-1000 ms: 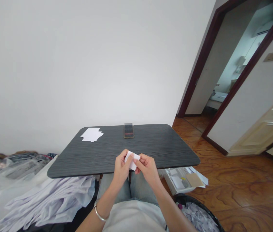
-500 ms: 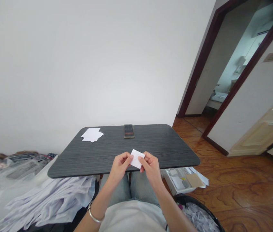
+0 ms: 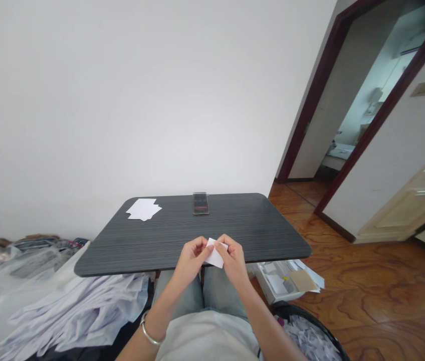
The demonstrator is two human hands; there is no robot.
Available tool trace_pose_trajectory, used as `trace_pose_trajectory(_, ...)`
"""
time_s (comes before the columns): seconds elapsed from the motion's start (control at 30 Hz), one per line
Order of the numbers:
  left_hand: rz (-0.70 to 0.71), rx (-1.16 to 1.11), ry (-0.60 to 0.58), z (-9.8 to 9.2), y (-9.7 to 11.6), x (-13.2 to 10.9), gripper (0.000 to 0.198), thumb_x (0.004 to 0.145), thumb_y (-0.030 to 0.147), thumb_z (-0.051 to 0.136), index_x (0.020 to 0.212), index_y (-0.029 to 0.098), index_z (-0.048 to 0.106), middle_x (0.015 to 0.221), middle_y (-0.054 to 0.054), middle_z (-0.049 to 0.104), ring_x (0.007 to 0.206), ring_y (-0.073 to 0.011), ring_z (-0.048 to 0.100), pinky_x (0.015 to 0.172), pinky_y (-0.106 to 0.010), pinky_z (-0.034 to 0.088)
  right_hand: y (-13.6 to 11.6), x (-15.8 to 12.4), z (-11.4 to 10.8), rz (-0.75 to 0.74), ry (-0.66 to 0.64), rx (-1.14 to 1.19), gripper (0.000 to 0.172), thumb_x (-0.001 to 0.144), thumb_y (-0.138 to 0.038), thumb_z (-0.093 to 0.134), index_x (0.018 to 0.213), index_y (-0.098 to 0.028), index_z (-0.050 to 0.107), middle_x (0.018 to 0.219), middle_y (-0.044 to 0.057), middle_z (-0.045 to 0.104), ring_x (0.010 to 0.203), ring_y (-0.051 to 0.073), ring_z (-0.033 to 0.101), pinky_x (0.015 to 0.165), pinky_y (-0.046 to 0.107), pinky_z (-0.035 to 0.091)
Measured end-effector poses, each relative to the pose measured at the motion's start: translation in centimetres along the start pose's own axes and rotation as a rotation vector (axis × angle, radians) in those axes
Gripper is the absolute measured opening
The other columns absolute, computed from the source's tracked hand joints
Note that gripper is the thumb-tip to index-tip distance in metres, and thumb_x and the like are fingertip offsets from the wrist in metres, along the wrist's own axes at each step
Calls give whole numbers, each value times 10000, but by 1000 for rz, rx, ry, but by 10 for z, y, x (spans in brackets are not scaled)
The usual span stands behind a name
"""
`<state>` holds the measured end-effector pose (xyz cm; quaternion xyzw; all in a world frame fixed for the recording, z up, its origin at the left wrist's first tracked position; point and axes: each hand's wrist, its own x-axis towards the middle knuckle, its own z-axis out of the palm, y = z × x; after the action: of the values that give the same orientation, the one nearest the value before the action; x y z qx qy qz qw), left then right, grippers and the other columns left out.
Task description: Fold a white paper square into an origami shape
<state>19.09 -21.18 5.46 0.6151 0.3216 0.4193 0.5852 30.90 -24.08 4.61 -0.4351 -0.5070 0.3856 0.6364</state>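
Observation:
Above the table's near edge, my left hand [image 3: 193, 260] and my right hand [image 3: 233, 260] both pinch a small piece of white paper [image 3: 215, 256]. My fingers hide its upper part, and I cannot tell whether it is folded. The dark wood-grain table [image 3: 242, 223] lies just beyond my hands. At its far left rests a loose stack of white paper sheets [image 3: 144, 209]. A phone [image 3: 201, 203] lies flat at the far edge, out of reach of neither hand's fingers touching it.
A heap of white sheets and plastic [image 3: 73, 311] sits to my left. To the right of my knees, a white box [image 3: 282, 283] holds papers and a tan card. A black bin of paper scraps [image 3: 306, 336] stands below it, on a wooden floor [image 3: 366, 281].
My hands have come closer together around the paper, covering more of it. The paper has shifted slightly right and turned. The stack and phone have not moved.

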Motion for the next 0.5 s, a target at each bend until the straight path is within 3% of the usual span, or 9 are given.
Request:
trace_pose_trajectory(0.23, -44, -117, 17, 6, 5, -1, 328, 661, 395, 631, 586, 141, 437, 515, 57, 399, 472, -54, 320, 459, -185, 216, -1, -2, 1, -44, 23, -93, 242, 774, -261, 468, 558, -181, 393, 518, -58, 316, 491, 87, 283, 446, 210, 224)
trace_pose_trajectory(0.5, -80, -67, -46, -5, 1, -4, 278, 679, 377, 621, 611, 134, 504, 502, 45, 442, 462, -60, 348, 459, -190, 244, -1, -1, -1, -46, 80, -32, 239, 776, -285, 478, 571, -182, 407, 512, -65, 309, 472, 84, 284, 433, 205, 231)
